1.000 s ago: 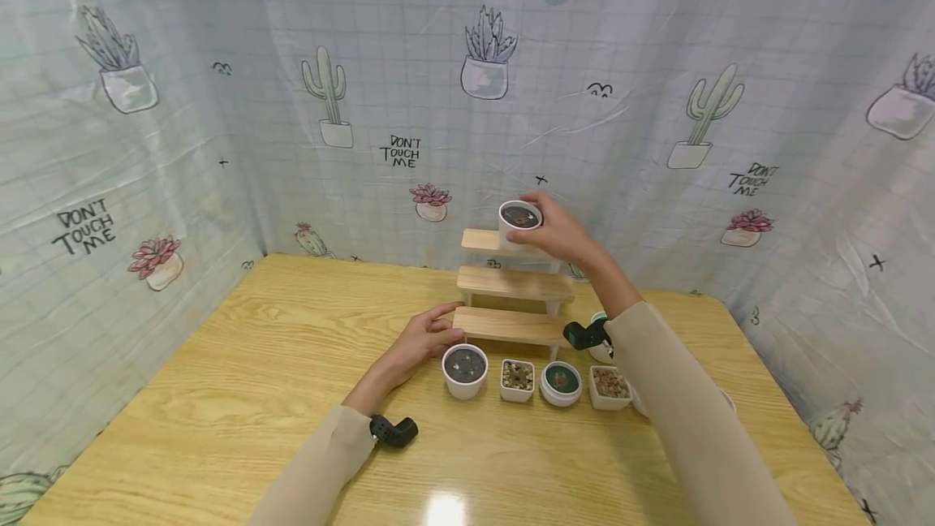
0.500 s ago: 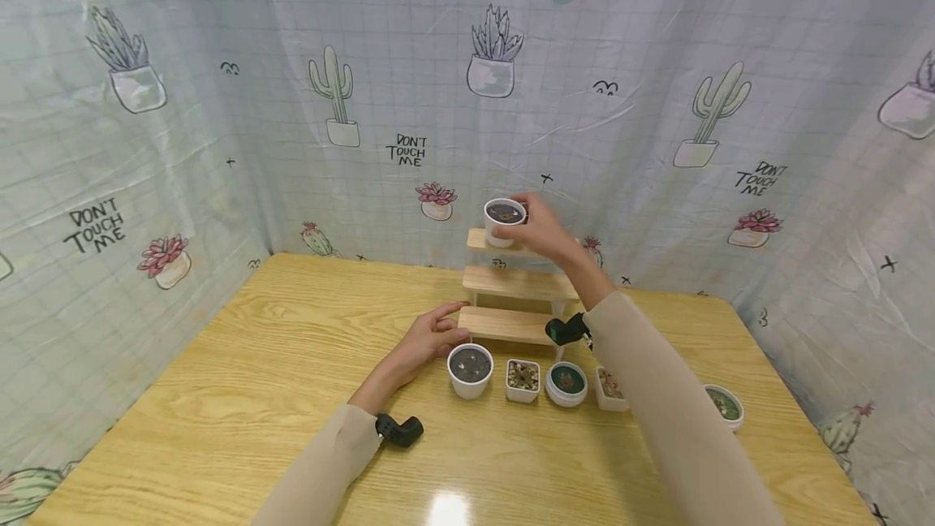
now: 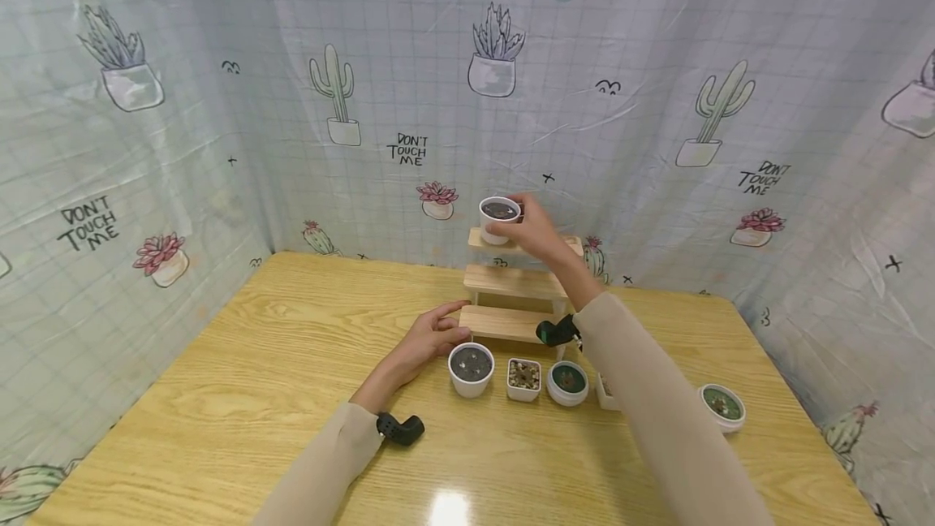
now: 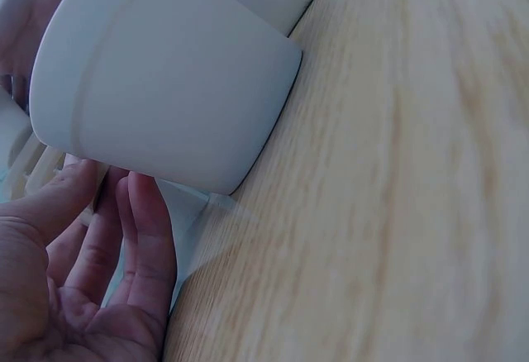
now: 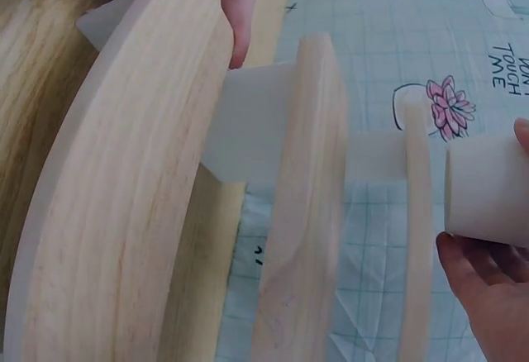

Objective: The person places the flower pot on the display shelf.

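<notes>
My right hand [image 3: 536, 234] grips a round white flowerpot [image 3: 493, 230] with dark fill, over the left part of the stepped shelf's top board [image 3: 540, 246]. In the right wrist view a narrow gap shows between the pot's base [image 5: 479, 188] and that board. My left hand [image 3: 427, 339] holds the left end of the stand's lowest board [image 3: 504, 323], thumb and fingers pinching its edge in the left wrist view. Just in front of that hand stands a second white flowerpot [image 3: 471, 376], which hides part of the grip in the left wrist view.
Along the stand's front are a square pebble-filled pot [image 3: 523, 380] and a round green-topped pot [image 3: 567, 384]. Another pot [image 3: 608, 396] is partly hidden by my right sleeve. Farther right stands a low round pot [image 3: 721, 408]. A printed curtain [image 3: 402, 63] hangs behind the table [image 3: 292, 331].
My right hand has carried the white flowerpot left along the top board and slightly down. The left hand keeps its hold on the stand. The view has shifted slightly.
</notes>
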